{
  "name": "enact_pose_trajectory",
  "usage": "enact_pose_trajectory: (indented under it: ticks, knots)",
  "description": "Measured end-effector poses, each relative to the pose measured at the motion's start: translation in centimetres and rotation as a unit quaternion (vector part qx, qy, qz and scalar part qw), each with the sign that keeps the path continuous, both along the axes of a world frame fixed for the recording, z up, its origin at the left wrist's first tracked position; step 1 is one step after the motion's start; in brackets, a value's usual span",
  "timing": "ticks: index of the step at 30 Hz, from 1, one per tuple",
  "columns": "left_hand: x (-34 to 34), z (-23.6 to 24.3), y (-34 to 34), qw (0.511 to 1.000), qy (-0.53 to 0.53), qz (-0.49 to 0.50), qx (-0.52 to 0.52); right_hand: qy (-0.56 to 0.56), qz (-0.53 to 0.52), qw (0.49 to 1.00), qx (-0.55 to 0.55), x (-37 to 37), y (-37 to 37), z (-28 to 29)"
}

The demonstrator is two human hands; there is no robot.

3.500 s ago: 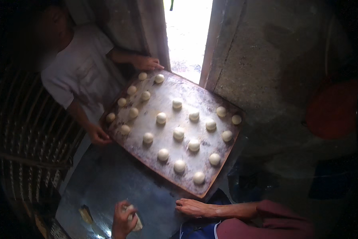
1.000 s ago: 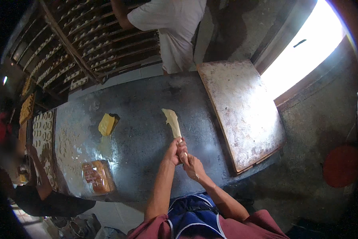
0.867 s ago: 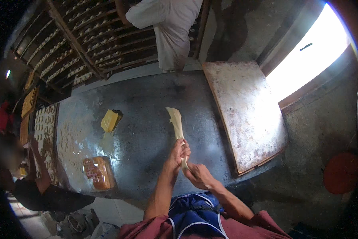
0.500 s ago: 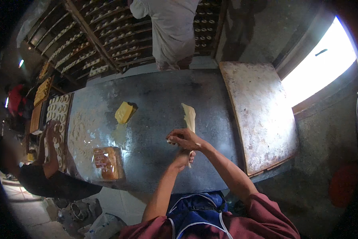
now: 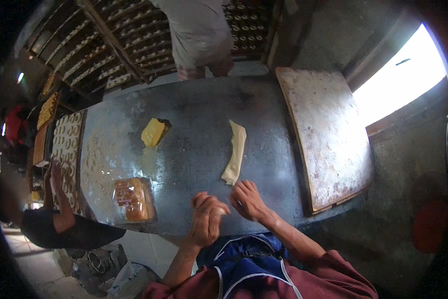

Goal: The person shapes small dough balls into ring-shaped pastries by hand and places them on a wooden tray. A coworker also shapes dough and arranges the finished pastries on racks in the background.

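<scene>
L hand (image 5: 206, 218) is clenched on a small pale bit (image 5: 220, 211); R hand (image 5: 250, 200) has fingers bent in, can't tell if it grips anything. Dough strip (image 5: 235, 154) lies approx. lengthwise on dk table (image 5: 194, 154), near end just beside R fingertips, can't tell if touching. Bagged loaf (image 5: 138, 213), L side of tbl, has reddish print (image 5: 126, 196) on clear wrap, too sm. to read. Yellow block (image 5: 153, 132) sits beyond loaf; pale board (image 5: 328, 139) far R.

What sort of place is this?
Probably a bakery: a dough strip lies on the worktable, rows of pale rings sit at its left end, and a rack beyond holds more.
</scene>
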State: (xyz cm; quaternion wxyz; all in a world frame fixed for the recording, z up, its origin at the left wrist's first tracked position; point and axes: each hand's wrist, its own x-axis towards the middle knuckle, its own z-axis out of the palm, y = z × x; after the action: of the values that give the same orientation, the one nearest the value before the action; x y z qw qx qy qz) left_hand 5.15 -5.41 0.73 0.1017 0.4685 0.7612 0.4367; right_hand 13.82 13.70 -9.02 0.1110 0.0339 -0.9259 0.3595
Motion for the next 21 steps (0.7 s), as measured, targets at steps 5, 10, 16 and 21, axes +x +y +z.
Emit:
enact_pose_trajectory:
  ticks: [5, 10, 16, 21]
  knots:
    - [-0.3, -15.3, -9.0, 0.968, 0.132, 0.098, -0.191, -0.121, -0.059, 0.959, 0.248, 14.7, 3.7, -6.0]
    - [-2.3, -17.8, 0.7, 0.955, 0.047, 0.281, -0.08, -0.09, -0.273, 0.949, 0.127, 1.5, 0.6, -5.4]
    - [0.9, -17.8, -5.7, 0.992, 0.073, 0.096, -0.041, -0.168, -0.112, 0.975, 0.088, 12.4, 4.9, -9.4]
    - [-1.0, -16.5, 2.9, 0.952, -0.027, 0.297, -0.064, -0.15, -0.222, 0.956, 0.118, 2.8, 3.0, -4.9]
